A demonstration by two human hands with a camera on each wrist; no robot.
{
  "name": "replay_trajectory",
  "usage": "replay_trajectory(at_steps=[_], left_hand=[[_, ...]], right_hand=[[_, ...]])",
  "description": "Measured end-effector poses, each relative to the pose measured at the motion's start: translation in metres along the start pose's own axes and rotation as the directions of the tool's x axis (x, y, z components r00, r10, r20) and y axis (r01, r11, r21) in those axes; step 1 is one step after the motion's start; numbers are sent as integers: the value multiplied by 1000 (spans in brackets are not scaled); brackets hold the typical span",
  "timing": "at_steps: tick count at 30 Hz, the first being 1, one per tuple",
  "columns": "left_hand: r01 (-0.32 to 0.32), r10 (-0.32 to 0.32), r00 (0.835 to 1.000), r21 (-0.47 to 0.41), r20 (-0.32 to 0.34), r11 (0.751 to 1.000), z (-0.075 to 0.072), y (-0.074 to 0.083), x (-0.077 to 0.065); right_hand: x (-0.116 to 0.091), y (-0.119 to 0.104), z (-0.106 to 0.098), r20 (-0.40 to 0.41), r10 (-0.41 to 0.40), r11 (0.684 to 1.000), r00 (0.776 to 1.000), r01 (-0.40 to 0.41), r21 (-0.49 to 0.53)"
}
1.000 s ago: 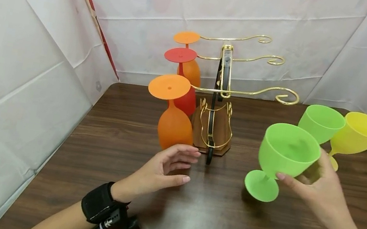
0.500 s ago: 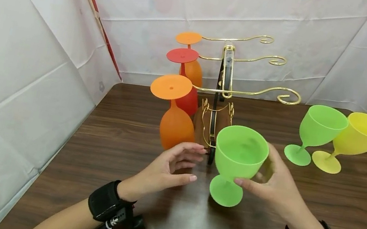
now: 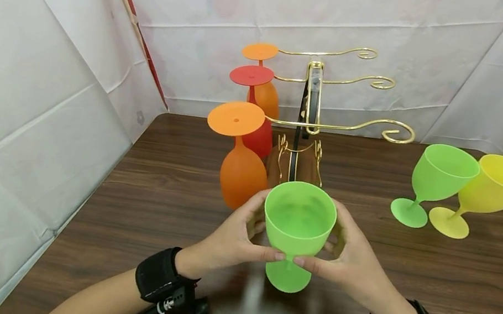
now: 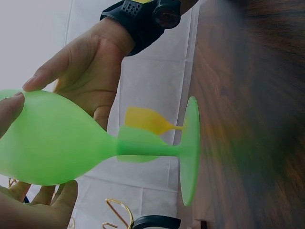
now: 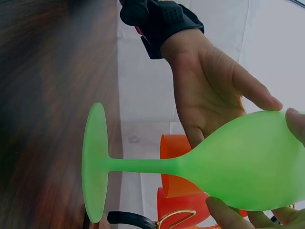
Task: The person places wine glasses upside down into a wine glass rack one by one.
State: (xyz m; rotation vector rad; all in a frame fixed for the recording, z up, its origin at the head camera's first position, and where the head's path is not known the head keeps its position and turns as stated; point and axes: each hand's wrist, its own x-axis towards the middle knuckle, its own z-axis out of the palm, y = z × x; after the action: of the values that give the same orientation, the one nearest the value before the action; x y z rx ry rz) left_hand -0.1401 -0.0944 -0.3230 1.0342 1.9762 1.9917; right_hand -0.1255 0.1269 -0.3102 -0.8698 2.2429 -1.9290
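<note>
Between my two hands is a light green goblet (image 3: 295, 232), upright with its mouth up. My left hand (image 3: 237, 236) holds its bowl from the left. On the other side my right hand (image 3: 357, 257) grips the same bowl, and both thumbs meet near its lower front. The far fingers are partly hidden behind the bowl in the head view. In the left wrist view the goblet's foot (image 4: 189, 151) appears to be off the table. Just beyond my left hand hangs an orange goblet (image 3: 242, 175), upside down from the gold rack (image 3: 337, 128).
Behind it, a red goblet (image 3: 252, 75) and another orange goblet (image 3: 260, 52) hang on the rack's left side. The right-hand hooks extend outward with curled ends. A second green goblet (image 3: 442, 174) and a yellow goblet (image 3: 499, 186) stand on the wooden table (image 3: 164, 192) at right.
My right hand has brought the green goblet leftward and nearer to me, in front of the rack. My left hand, earlier apart from it, now holds the bowl too.
</note>
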Motion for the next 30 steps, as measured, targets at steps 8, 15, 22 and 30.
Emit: replay_trajectory(at_steps=[8,15,22,30], left_hand=[[-29,30,999,34,-25,999,4,4,-3],[-118,123,992,164,-17,979,7,17,-8],[-384,360,922,474,146,792,14,26,-11],[-524,478,833,675,278,520,22,25,-13]], right_hand=[[-1,9,-15,138,-105,984,985,83,157],[0,18,-37,298,-102,895,949,-43,444],[-6,19,-46,508,194,760,839,-456,463],[-7,16,-40,681,211,565,701,-656,500]])
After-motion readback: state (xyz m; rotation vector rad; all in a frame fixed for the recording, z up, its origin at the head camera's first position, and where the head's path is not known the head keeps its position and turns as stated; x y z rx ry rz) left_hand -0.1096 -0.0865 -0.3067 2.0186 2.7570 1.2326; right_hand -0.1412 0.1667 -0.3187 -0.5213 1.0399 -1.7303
